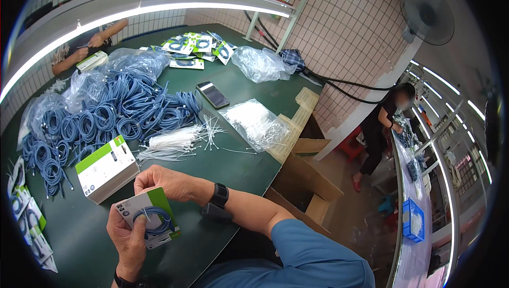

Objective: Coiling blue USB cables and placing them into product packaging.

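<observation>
My left hand point(125, 237) grips a white and green packaging card point(158, 197), with its thumb pressed on the front. A coiled blue cable point(165, 219) lies against that card, and a thin white tie shows at the coil. Behind the card's upper edge, my right hand point(161, 180) is closed with its fingers bent together; whatever is between its fingertips is hidden. Just beyond both hands stands a stack of similar cards point(106, 166). A bundle of white cable ties point(172, 142) lies to the right of the stack.
Coiled blue cables point(106, 118) heap across the left of the green table point(249, 174). Carded cables point(196, 46) pile at the back. A phone point(213, 95) and a bag of ties point(254, 121) lie right of centre. Cardboard boxes point(302, 187) stand beside the table. Other people work nearby.
</observation>
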A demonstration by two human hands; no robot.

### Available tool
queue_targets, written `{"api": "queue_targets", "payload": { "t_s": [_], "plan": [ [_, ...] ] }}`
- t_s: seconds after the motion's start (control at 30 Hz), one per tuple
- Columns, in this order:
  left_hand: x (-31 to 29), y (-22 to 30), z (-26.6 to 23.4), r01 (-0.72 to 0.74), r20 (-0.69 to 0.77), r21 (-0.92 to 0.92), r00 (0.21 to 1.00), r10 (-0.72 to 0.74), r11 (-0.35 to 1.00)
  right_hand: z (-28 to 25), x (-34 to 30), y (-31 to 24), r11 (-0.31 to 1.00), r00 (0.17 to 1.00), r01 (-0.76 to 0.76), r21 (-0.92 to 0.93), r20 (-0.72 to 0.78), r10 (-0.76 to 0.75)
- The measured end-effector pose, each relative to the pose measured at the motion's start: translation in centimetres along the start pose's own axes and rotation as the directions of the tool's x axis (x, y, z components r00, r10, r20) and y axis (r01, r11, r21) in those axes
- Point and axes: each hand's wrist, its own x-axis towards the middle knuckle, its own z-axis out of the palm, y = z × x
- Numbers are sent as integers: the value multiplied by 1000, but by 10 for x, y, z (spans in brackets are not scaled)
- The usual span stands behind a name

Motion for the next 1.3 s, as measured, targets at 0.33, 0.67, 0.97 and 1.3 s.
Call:
{"api": "queue_targets", "payload": {
  "t_s": [0.33,0.67,0.97,1.3],
  "plan": [
    [-1,5,0,24,-20,-27,999,-25,999,8,6,3,621,838,315,-718,-98,-537],
    [-8,23,-1,-19,-105,214,994,43,977,29,9,15,454,696,430,-780,-34,-717],
    [8,18,-5,43,-85,122,996,-32,992,8,2,-1,759,752,357,-544,-315,-579],
    [20,-2,-24,-95,-275,-33,958,83,995,36,-2,16,897,942,253,-362,-120,-314]
  ]
}}
